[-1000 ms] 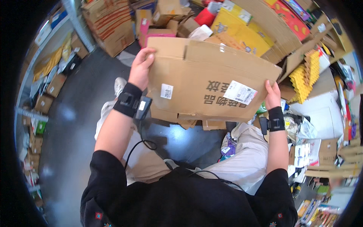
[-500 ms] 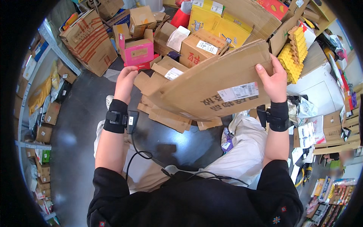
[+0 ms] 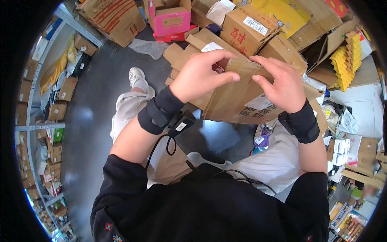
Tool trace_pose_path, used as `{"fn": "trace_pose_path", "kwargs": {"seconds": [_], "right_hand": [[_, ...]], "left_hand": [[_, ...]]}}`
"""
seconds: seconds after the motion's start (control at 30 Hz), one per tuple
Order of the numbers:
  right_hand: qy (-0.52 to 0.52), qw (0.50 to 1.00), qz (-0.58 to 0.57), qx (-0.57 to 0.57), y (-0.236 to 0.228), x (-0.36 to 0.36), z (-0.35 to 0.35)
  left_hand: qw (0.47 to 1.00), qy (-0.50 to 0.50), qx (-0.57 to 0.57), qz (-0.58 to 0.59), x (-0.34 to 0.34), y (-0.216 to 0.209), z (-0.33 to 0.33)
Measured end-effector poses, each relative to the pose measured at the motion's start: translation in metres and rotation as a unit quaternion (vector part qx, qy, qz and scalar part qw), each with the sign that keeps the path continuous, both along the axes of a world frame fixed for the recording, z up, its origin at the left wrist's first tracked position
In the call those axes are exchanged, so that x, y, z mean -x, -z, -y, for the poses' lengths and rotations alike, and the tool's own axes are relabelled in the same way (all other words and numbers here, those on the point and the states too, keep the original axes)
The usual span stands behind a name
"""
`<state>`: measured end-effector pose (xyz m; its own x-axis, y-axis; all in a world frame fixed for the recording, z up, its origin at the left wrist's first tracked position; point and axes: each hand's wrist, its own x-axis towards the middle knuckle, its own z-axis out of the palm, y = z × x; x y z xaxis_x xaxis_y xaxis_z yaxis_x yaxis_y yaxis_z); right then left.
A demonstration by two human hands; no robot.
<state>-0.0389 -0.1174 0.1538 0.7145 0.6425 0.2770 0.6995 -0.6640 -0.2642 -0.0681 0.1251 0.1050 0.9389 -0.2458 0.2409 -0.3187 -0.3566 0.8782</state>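
Note:
A flattened brown cardboard box [image 3: 225, 99] stands tilted in front of me, with a white label and dark printing on its face. My left hand [image 3: 203, 74] holds its upper left corner, thumb on the near face and the fingers partly hidden behind. Close by on the same top edge, my right hand [image 3: 280, 82] grips the cardboard between thumb and fingers. Behind it lie more opened brown cartons, among them a carton with red printing [image 3: 238, 34].
A pink box [image 3: 171, 22] sits at the back above a flat red one. Yellow egg-crate trays [image 3: 346, 60] lie at the right. Along the left runs a metal shelf [image 3: 30, 92] loaded with parcels. A purple packet [image 3: 261, 139] is beside my right leg.
My left hand has come across to the right and taken hold of the cardboard's edge. The right hand has shifted along it, and the cardboard has turned. The whole view has shifted too.

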Motion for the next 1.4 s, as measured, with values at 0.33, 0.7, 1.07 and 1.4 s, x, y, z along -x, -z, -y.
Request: {"fn": "trace_pose_path", "kwargs": {"seconds": [0.33,0.7,1.07,1.4], "right_hand": [[0.008,0.993,0.095,-0.07,0.047,-0.014,-0.023],[-0.017,0.993,0.086,-0.084,0.06,-0.021,-0.038],[-0.011,0.994,0.092,-0.066,0.061,-0.02,-0.038],[0.009,0.994,0.072,-0.08,0.052,-0.017,-0.032]], "left_hand": [[0.999,-0.046,0.01,-0.026,-0.017,0.04,-0.001],[0.973,-0.031,-0.072,0.216,-0.021,0.017,-0.009],[0.931,-0.091,-0.118,0.334,-0.02,0.029,-0.003],[0.828,-0.089,-0.167,0.527,-0.034,0.039,-0.001]]}}
